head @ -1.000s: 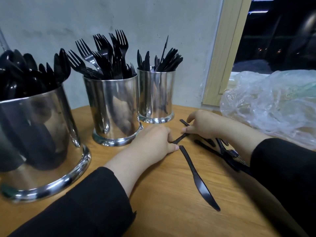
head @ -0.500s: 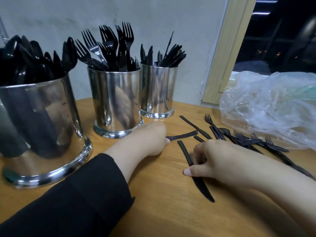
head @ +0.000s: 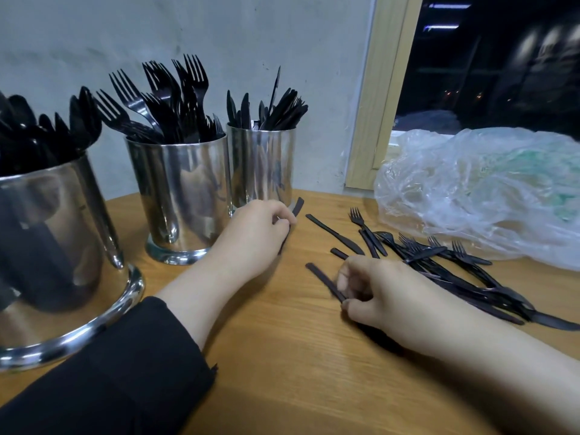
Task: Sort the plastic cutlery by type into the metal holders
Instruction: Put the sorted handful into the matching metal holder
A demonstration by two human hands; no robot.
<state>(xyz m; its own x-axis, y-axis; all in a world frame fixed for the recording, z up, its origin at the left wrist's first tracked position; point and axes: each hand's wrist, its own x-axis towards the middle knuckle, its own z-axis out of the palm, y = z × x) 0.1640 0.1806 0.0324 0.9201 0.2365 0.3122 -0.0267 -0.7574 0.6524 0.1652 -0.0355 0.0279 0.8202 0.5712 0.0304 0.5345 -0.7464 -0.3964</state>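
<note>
Wooden tabletop, three metal holders beyond left hand, which pinches one knife; right hand pinches another knife beside loose cutlery: thin handles risk slipping, or misfiling among forks.

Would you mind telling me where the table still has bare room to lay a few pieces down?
Bare table lies in front, between the two forearms and the near edge. It is crowded right of the right hand, where the loose cutlery pile runs up to the plastic bag, and at the back left by the holders.
</note>
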